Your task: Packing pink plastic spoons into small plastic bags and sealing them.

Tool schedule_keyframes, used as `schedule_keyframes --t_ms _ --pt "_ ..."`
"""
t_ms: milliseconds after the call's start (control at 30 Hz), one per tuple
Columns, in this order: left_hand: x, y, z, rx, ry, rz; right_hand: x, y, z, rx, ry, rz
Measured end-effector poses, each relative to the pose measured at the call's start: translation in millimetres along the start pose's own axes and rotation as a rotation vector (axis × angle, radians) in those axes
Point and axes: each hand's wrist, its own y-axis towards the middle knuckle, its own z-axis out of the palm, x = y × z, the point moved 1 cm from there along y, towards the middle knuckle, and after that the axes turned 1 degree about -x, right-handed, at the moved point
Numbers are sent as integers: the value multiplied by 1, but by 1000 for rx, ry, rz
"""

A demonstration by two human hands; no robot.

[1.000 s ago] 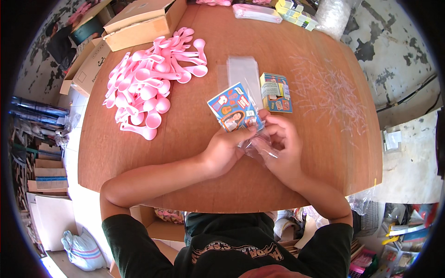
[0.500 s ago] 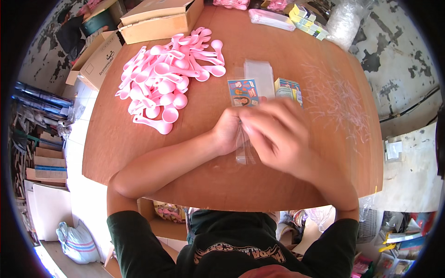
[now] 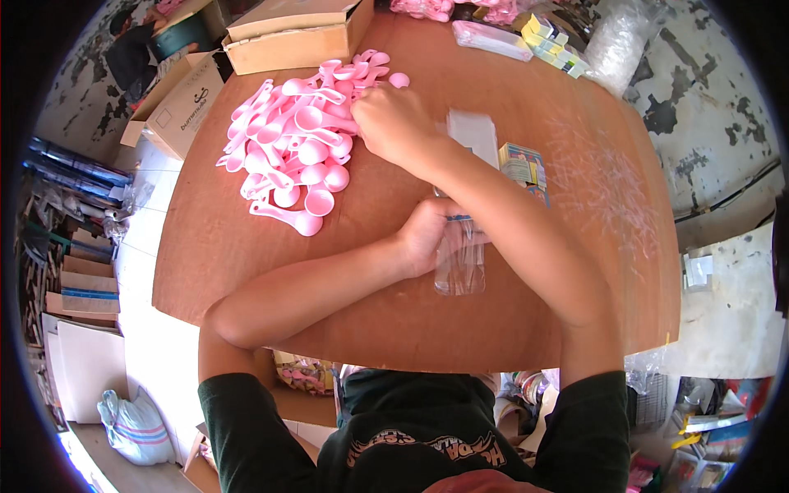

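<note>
Nearest the body, at about five o'clock from the middle of the tabletop [image 3: 493,337], the left hand [image 3: 427,237] held a clear plastic bag [image 3: 460,273]. Its thumb lay over the upper end, where a thin blue edge [image 3: 459,218] showed; the lower end pointed toward the person. That grip was closed and looked light. Keeping it so seemed wise: thin film probably creases easily, and a steady thumb over relaxed fingers would have kept the bag flat.

The right forearm [image 3: 518,226] crossed over the fingertip side of the left hand, hiding part of that hold. A little farther, a stack of printed cards [image 3: 522,160] stood at two o'clock, and thin clear strips [image 3: 608,189] were scattered around three.

At one o'clock lay a stack of clear bags [image 3: 473,131]. At ten, pink spoons [image 3: 312,152] lay in a tangled heap, with the right hand [image 3: 390,123] at its inner edge, fingers curled. The fingertips were hidden, so I could not tell whether they gripped a spoon. The edge looked a sound place to work: lifting one spoon there straight up would likely have disturbed the others least.

Farthest off, a cardboard box [image 3: 288,53] stood at eleven o'clock and small yellow-and-white boxes [image 3: 555,45] at one.
</note>
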Motion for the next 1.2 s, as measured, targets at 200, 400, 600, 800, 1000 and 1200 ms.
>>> schedule_keyframes --t_ms 200,400,600,800,1000,1200 --pt "0 1 0 20 57 -11 -7 -1 -2 7 134 -1" --pt "3 -1 -2 2 41 -15 -2 5 8 -41 69 -52" --pt "5 3 -3 30 79 25 -9 -6 -35 -180 189 70" --pt "-3 6 -5 70 58 144 -22 -112 -103 -48 1149 531" --pt "-18 4 -2 -76 24 237 -12 -243 -131 208 1415 1147" --pt "-15 8 -1 -141 7 248 12 -292 -142 545 1545 1333"
